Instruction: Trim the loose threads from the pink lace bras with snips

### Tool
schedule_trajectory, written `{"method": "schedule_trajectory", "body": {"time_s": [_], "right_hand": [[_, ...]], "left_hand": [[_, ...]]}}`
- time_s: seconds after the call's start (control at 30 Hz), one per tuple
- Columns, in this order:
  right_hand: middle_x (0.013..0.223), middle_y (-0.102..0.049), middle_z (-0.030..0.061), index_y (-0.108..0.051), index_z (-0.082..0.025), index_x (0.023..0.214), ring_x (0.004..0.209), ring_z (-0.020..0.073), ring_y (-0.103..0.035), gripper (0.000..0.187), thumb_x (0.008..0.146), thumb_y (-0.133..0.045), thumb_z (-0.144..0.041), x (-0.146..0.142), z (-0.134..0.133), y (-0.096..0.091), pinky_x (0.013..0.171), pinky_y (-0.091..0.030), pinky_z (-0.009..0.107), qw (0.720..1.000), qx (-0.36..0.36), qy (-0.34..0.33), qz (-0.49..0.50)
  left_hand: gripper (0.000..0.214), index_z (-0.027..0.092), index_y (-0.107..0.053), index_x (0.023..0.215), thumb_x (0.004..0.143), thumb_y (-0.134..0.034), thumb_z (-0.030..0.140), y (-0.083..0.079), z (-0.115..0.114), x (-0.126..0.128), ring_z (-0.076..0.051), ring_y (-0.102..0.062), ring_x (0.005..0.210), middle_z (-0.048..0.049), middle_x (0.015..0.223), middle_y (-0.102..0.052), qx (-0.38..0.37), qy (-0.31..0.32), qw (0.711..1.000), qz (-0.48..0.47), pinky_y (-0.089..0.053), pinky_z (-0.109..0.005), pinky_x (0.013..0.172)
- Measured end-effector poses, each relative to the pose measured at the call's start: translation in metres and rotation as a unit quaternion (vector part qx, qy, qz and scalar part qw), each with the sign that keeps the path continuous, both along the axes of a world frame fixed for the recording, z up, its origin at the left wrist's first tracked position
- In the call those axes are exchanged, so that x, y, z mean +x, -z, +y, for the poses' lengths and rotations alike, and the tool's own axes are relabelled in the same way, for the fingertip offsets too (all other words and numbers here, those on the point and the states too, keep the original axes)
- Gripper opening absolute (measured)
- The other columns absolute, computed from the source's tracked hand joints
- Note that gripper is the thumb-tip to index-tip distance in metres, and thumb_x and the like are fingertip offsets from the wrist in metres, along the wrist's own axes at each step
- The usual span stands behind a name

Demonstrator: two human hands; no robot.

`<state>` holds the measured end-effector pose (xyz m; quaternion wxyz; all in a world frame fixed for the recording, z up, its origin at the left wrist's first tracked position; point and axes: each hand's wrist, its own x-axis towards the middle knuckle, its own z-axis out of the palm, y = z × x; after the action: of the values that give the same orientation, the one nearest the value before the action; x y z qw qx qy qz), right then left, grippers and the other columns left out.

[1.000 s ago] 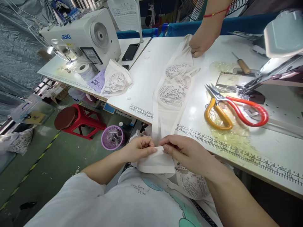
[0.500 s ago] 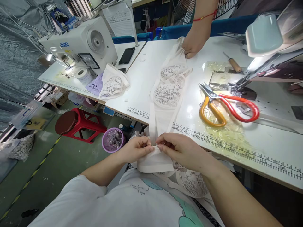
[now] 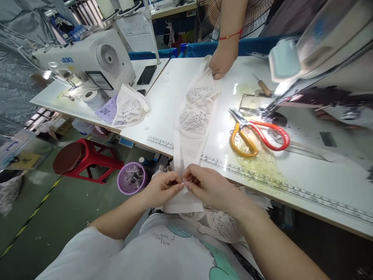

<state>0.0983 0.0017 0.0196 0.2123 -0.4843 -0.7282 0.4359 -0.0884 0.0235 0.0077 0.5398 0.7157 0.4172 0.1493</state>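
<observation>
A long white lace garment (image 3: pixel 194 116) runs from the far side of the white table (image 3: pixel 305 171) down over its front edge into my lap. My left hand (image 3: pixel 161 188) and my right hand (image 3: pixel 205 186) meet just below the table edge, both pinching the plain white band (image 3: pixel 183 200) of the garment, fingertips almost touching. More lace lies on my lap under my right wrist. Across the table another person's hand (image 3: pixel 220 64), with a red string on the wrist, presses on the garment's far end.
Orange- and red-handled scissors (image 3: pixel 256 134) lie right of the garment. A sewing machine head (image 3: pixel 305 74) overhangs the right side. A second white sewing machine (image 3: pixel 87 64), tape roll, phone and lace piece sit on the left table. A red stool (image 3: pixel 80 157) and purple bin (image 3: pixel 131 178) stand below.
My hands have drawn closer together on the band, pinching it tighter. The view has shifted, so everything sits lower and further left. The other person's hand stays on the far end.
</observation>
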Motion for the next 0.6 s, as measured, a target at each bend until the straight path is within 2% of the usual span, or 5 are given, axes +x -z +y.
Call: {"method": "schedule_trajectory", "body": {"time_s": [0.13, 0.23, 0.37, 0.47, 0.6], "right_hand": [[0.089, -0.064, 0.0075, -0.053, -0.017, 0.099, 0.078, 0.0199, -0.059, 0.016, 0.089, -0.045, -0.025, 0.022, 0.0, -0.006, 0.066, -0.045, 0.032, 0.988, 0.107, 0.083, -0.075], [0.094, -0.063, 0.0142, -0.056, -0.015, 0.095, 0.09, 0.0278, -0.057, 0.016, 0.088, -0.044, -0.023, 0.056, 0.015, -0.009, 0.075, -0.044, 0.039, 0.925, 0.183, 0.218, -0.252], [0.091, -0.06, 0.0195, -0.054, -0.013, 0.085, 0.091, 0.0339, -0.056, 0.008, 0.079, -0.05, -0.015, 0.094, 0.044, -0.012, 0.074, -0.042, 0.041, 0.853, 0.125, 0.288, -0.416], [0.077, -0.059, 0.0159, -0.05, -0.014, 0.084, 0.073, 0.0296, -0.059, 0.009, 0.075, -0.049, -0.012, 0.105, 0.047, -0.014, 0.058, -0.04, 0.035, 0.853, 0.088, 0.306, -0.414], [0.072, -0.057, 0.0081, -0.046, -0.02, 0.087, 0.061, 0.0255, -0.057, 0.02, 0.075, -0.054, -0.034, 0.098, 0.007, -0.009, 0.048, -0.04, 0.033, 0.877, 0.053, 0.317, -0.357]], "left_hand": [[0.029, 0.015, -0.05, 0.071, 0.085, -0.048, 0.039, 0.0, 0.001, -0.001, -0.011, -0.039, 0.061, 0.0008, 0.066, -0.044, -0.024, -0.016, 1.0, -0.002, -0.031, -0.023, 0.055], [0.034, 0.015, -0.048, 0.07, 0.083, -0.051, 0.046, 0.0, 0.001, -0.005, -0.011, -0.036, 0.06, 0.0021, 0.065, -0.041, -0.079, -0.034, 0.996, -0.02, -0.028, -0.022, 0.054], [0.038, 0.015, -0.048, 0.07, 0.079, -0.056, 0.051, 0.0, 0.0, -0.01, -0.01, -0.035, 0.058, 0.0032, 0.064, -0.04, -0.129, -0.056, 0.989, -0.047, -0.027, -0.022, 0.053], [0.035, 0.014, -0.052, 0.071, 0.079, -0.06, 0.048, 0.0, 0.0, -0.011, -0.011, -0.041, 0.062, 0.0013, 0.067, -0.046, -0.13, -0.075, 0.985, -0.084, -0.032, -0.022, 0.057], [0.033, 0.013, -0.057, 0.073, 0.075, -0.066, 0.044, 0.002, -0.002, -0.01, -0.013, -0.049, 0.072, -0.0034, 0.076, -0.056, -0.146, -0.089, 0.972, -0.16, -0.036, -0.025, 0.066]]}}
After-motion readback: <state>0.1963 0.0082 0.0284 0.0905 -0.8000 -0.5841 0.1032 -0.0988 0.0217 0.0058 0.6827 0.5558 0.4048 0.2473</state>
